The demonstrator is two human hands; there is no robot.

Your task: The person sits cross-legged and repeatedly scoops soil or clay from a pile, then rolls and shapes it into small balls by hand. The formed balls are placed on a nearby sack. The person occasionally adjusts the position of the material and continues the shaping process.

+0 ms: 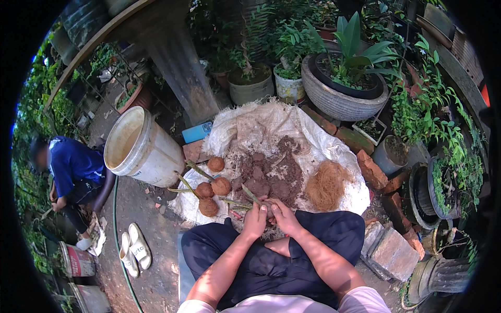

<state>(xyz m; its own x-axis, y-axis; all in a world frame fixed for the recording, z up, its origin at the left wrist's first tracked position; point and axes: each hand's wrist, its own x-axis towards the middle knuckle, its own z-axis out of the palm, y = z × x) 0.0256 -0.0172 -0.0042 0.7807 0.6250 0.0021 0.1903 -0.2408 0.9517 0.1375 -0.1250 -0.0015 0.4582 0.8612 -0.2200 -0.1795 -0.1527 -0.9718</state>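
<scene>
Both our hands [285,218] press fingers together around the base of a green stem [250,193] at the white sack's [330,141] six o'clock, seemingly moulding soil [257,185]; wrapping would need the fibre [327,185] at the hands' two o'clock.

The person wears a pale pink shirt [271,307], whitish where light catches it, with short sleeves [362,301] leaving the forearms [327,259] uncovered. The trousers [329,232] are dark navy cloth, plain, loosely creased and dappled with light. The left hand [255,221] and right hand [286,217] are bare, with smooth, ungloved fingers [276,204].
</scene>
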